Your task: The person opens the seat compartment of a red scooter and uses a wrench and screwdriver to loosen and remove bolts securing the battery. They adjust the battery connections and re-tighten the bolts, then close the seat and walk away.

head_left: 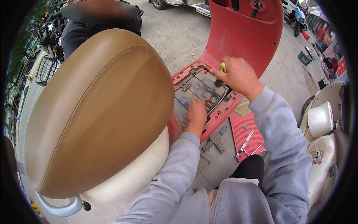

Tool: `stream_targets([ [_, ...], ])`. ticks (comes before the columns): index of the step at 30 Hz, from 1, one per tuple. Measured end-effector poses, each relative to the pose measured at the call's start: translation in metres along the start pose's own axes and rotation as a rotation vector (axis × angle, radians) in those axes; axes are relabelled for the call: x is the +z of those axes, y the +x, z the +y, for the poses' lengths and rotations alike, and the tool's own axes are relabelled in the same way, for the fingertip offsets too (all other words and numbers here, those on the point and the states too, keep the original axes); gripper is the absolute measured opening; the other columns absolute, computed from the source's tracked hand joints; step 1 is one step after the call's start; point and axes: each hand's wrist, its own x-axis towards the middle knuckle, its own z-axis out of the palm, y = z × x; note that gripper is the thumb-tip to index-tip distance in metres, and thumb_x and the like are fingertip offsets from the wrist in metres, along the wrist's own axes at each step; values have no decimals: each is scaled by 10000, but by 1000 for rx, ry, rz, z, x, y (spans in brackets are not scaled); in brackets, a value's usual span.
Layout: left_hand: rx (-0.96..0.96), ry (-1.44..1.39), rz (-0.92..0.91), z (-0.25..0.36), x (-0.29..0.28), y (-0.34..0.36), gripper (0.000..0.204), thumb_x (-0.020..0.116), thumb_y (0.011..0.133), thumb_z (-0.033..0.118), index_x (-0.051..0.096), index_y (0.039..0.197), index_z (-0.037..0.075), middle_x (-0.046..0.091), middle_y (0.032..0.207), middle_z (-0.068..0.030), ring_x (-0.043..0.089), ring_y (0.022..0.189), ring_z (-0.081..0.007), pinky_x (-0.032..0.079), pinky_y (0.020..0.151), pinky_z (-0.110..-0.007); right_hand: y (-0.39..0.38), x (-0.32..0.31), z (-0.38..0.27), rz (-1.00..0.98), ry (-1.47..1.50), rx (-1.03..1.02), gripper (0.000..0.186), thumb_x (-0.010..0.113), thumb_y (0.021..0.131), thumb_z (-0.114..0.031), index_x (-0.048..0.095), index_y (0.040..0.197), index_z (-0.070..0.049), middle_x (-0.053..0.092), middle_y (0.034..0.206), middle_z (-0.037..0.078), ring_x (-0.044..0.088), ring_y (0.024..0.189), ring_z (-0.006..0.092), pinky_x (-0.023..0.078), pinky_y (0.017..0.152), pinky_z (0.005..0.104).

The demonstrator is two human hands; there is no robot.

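Note:
My right hand (238,74) grips a yellow-and-black screwdriver (223,67) over the open floorboard bay of a red scooter body (244,41). Its shaft points down toward a small terminal (207,104) on the dark battery compartment (188,93). My left hand (197,115) is below, fingers curled at that terminal; what they hold, if anything, is too small to make out. Wiring and several small fittings lie in the bay. The large brown padded seat (97,115) with a cream base (130,168) fills the left side beside the bay.
A red ribbed panel (238,130) with silver tools (244,143) and metal brackets (216,142) lies on the pavement (167,33). A cream scooter (320,149) stands at right. A person in dark clothing (78,37) is behind the seat, near parked bikes and a wire basket (46,71).

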Motion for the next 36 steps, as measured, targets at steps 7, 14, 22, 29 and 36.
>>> stream_targets([
  [7,-7,-34,-107,1,-11,4,205,562,861,103,659,1040,126,568,1086,-136,582,1027,-348,518,836,-446,9,3,-13,-20,39,-83,373,659,828,-355,637,812,17,642,733,227,637,725,414,506,656,495],
  [14,-6,-136,-17,-4,-3,3,241,612,850,124,641,1089,117,571,1093,-127,572,1043,-337,507,843,-451,5,2,-2,-97,144,-286,307,645,867,-279,515,948,-13,614,783,236,603,755,433,452,647,495],
  [22,-60,-181,17,-4,10,7,257,601,862,162,664,1110,192,579,1012,-134,574,1027,-321,489,836,-463,2,-5,-9,-154,-67,-57,314,604,869,-327,560,965,-31,638,746,222,625,729,425,484,637,501],
  [29,-12,-129,104,-4,28,15,191,607,807,166,707,965,209,584,937,-96,585,953,-303,497,759,-419,2,-6,2,11,178,-361,322,663,829,-298,531,968,-39,637,776,210,621,759,419,476,650,493],
  [36,-2,-169,65,-6,31,20,166,604,793,162,707,920,194,590,908,-90,596,948,-289,498,746,-421,1,-11,1,-132,113,-208,320,679,812,-264,518,926,-11,613,770,204,606,750,416,469,655,487],
])
